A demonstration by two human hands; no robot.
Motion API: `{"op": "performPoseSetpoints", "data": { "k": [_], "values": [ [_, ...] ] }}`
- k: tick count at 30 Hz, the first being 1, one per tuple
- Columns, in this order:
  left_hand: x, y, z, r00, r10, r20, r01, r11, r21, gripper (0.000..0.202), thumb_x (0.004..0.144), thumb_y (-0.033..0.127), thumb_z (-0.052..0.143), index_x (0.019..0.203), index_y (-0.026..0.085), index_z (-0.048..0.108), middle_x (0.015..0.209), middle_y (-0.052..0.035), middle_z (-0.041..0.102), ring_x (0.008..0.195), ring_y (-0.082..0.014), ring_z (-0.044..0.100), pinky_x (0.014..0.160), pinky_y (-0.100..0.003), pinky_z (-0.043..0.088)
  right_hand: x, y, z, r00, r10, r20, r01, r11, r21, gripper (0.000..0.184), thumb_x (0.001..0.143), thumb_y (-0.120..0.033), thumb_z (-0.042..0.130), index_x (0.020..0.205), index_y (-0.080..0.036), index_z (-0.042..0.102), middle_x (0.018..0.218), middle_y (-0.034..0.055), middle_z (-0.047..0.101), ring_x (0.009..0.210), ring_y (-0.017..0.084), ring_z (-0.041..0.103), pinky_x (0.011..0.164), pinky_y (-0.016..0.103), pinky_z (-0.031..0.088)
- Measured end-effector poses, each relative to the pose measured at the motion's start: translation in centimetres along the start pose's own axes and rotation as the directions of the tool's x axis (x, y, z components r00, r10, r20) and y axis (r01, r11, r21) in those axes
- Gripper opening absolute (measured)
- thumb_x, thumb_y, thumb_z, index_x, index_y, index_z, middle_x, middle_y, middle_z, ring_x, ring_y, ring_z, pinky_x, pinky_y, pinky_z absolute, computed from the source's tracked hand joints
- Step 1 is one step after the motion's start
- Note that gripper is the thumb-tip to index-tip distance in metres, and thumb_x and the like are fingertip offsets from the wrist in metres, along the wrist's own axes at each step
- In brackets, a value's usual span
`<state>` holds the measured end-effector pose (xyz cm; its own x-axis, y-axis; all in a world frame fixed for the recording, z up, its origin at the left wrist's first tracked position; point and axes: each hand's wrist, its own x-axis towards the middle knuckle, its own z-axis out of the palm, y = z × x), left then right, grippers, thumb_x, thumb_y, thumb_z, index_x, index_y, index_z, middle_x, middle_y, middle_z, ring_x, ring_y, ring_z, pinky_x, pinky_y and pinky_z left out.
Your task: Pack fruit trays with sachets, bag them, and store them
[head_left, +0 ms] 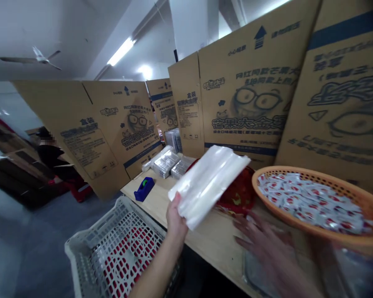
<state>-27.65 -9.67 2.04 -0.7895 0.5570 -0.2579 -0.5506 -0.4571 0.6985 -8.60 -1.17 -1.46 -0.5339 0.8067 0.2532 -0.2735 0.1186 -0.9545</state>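
From the head view, my left hand (175, 217) is clamped on a clear plastic bag (208, 186), held above the wooden table (202, 248), its long axis slanting up-right toward cardboard cartons (186, 82) printed 盒装. My blurred right hand (267, 252) hovers open, fingers apart, just below the orange basket (298, 178) of sachets (313, 203).

The one view looks from the person's head, forward and down along the wooden bench (209, 244), rolled so the bench's near edge slants toward the lower right. It sits close above the left hand (175, 217) and the right hand (267, 252), and takes in the ceiling (81, 29).
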Motion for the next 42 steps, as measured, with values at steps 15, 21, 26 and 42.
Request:
{"op": "performPoseSetpoints", "data": {
  "k": [15,21,26,42],
  "values": [
    [-11.2,-6.3,-6.7,0.824,-0.501,0.264,0.438,0.86,0.263,0.063,0.075,0.048,0.064,0.124,0.012,0.052,0.118,-0.0154,0.062,0.106,-0.0286,0.059,0.09,-0.04,0.047,-6.4,-3.1,-0.1,0.828,0.512,-0.229,-0.381,0.813,0.441,0.042,0.056,-0.034,0.081,0.09,-0.019,0.063,0.086,0.0043,0.071,0.074,0.022,0.067,0.062,0.029,0.057],
    [-10.6,-4.1,-6.2,0.799,-0.48,0.361,0.144,0.737,0.66,0.109,0.056,0.05,0.078,0.144,0.015,0.023,0.145,-0.0185,0.032,0.132,-0.0287,0.034,0.107,-0.039,0.028,-7.0,-4.0,-0.4,0.812,0.565,-0.145,-0.5,0.803,0.325,0.04,0.056,-0.036,0.079,0.088,-0.017,0.063,0.074,0.0058,0.07,0.064,0.025,0.065,0.055,0.034,0.054],
    [-11.7,-4.6,-4.5,0.722,-0.51,0.468,0.072,0.728,0.682,0.126,0.05,0.03,0.085,0.148,0.019,0.006,0.147,-0.0172,0.028,0.132,-0.0285,0.034,0.106,-0.039,0.03,-8.3,-3.9,0.3,0.881,0.471,-0.034,-0.463,0.876,0.133,0.045,0.063,-0.046,0.073,0.098,-0.019,0.065,0.093,0.0084,0.07,0.089,0.031,0.065,0.069,0.037,0.054],
    [-13.6,-5.4,-6.9,0.661,-0.572,0.485,0.49,0.819,0.298,0.07,0.048,0.049,0.083,0.105,0.012,0.065,0.093,-0.011,0.069,0.078,-0.0204,0.065,0.074,-0.03,0.048,-9.2,-4.1,-1.4,0.806,0.592,0.012,-0.562,0.759,0.329,0.041,0.054,-0.035,0.079,0.086,-0.018,0.06,0.065,0.0029,0.067,0.051,0.022,0.061,0.052,0.034,0.051]
  ]
}}
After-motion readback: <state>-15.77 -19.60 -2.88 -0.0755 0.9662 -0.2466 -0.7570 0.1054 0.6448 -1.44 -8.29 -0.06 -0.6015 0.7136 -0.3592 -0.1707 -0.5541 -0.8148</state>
